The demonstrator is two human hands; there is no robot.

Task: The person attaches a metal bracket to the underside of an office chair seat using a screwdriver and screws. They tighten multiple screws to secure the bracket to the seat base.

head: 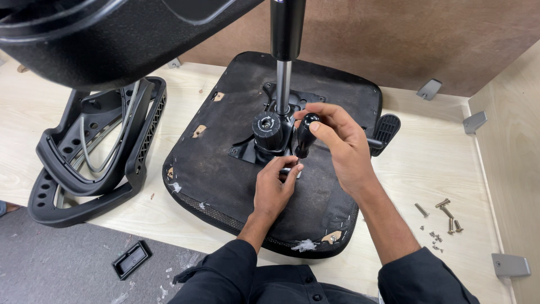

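An upturned black chair seat (225, 169) lies on the pale wooden board, its metal mechanism plate (253, 151) facing up with a gas lift column (283, 84) rising from it. My right hand (337, 141) grips the black handle of a screwdriver (306, 134) held upright over the plate. My left hand (275, 186) pinches the tool's lower tip or a small screw at the plate's near edge; the fingers hide which. A round black knob (266, 125) sits just left of the tool.
Black curved chair arm or back frames (95, 163) lie at left. Loose screws and washers (444, 217) are scattered at right. A lever paddle (387, 128) juts from the seat's right side. A small black plastic cover (131, 259) lies on the grey floor. Grey brackets line the wooden walls.
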